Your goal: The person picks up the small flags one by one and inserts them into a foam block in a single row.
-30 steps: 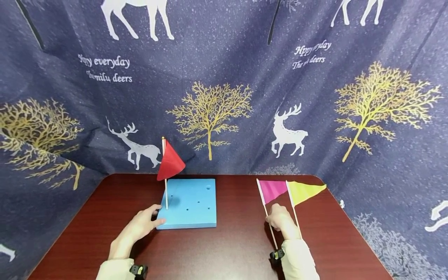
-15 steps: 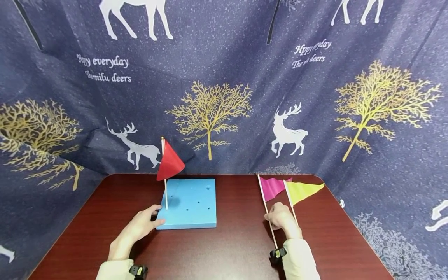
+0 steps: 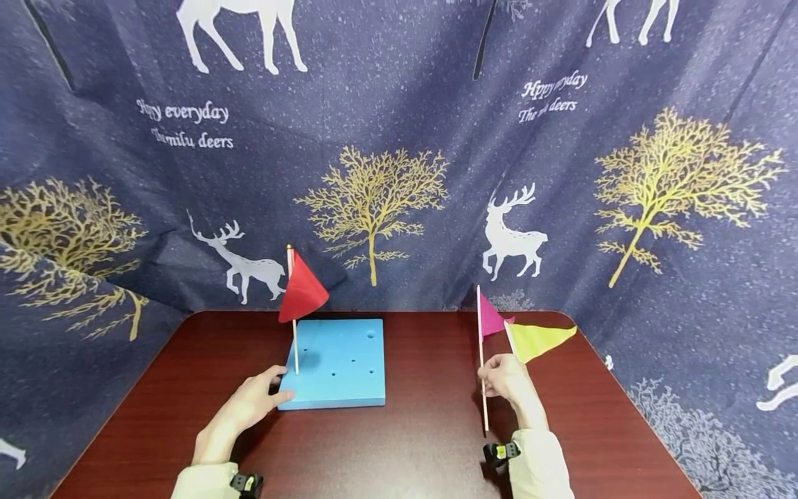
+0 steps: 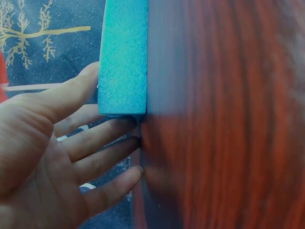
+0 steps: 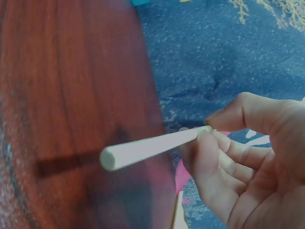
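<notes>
My left hand [image 3: 246, 402] rests at the near left corner of a blue foam block [image 3: 358, 388] with several small holes. In the left wrist view, its thumb [image 4: 71, 95] lies against the block's top face, the other fingers spread loosely by the side. A red triangular flag [image 3: 303, 287] stands upright in the block on a thin stick. At the right, my right hand [image 3: 508, 381] pinches the stick of a magenta flag [image 3: 489, 319], held nearly upright. The stick's lower end [image 5: 109, 158] points toward the right wrist camera, above the table.
A yellow triangular flag [image 3: 539, 341] lies on the table behind the right hand, its stick mostly hidden. The dark red wooden table [image 3: 424, 430] meets a blue curtain [image 3: 411, 263] printed with deer and trees at its back edge.
My right hand has lifted the magenta flag off the table and tipped it from lying to nearly upright. The yellow flag shifted slightly left. The left hand, block and red flag stay put.
</notes>
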A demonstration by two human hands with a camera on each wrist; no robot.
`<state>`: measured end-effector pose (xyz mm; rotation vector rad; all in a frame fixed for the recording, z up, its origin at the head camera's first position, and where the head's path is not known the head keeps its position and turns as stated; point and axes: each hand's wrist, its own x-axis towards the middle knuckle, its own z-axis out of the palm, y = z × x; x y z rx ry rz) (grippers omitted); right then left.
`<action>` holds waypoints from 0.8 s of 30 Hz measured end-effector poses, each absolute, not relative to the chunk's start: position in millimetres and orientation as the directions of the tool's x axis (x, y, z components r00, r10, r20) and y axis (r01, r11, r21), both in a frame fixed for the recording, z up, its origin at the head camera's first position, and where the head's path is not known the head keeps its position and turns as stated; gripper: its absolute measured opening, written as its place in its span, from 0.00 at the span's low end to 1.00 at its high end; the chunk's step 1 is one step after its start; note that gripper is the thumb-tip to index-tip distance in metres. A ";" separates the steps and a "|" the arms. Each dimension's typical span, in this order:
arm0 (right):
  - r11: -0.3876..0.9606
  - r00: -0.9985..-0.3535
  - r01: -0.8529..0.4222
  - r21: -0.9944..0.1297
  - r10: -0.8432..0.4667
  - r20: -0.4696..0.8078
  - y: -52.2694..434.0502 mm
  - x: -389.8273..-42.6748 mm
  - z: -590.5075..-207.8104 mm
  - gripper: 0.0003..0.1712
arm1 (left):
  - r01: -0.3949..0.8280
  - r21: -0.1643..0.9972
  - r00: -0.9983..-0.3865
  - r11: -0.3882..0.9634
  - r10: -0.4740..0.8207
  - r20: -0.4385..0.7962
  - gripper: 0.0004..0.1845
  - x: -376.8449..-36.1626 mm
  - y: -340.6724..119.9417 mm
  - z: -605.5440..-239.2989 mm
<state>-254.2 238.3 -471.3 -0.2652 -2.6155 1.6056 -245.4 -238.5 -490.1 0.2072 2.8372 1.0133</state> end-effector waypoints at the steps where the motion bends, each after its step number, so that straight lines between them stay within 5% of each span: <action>1: 0.442 -0.982 0.110 -0.890 0.185 -0.029 237.7 -254.5 -470.6 0.03 | 0.085 0.639 -0.983 0.764 0.169 -0.071 0.31 -245.0 -238.3 -489.8; 24: 0.459 -0.941 -0.084 -0.885 0.255 0.221 192.8 -254.4 -441.6 0.04 | 0.101 0.638 -0.983 0.764 0.174 -0.053 0.31 -243.7 -238.3 -488.9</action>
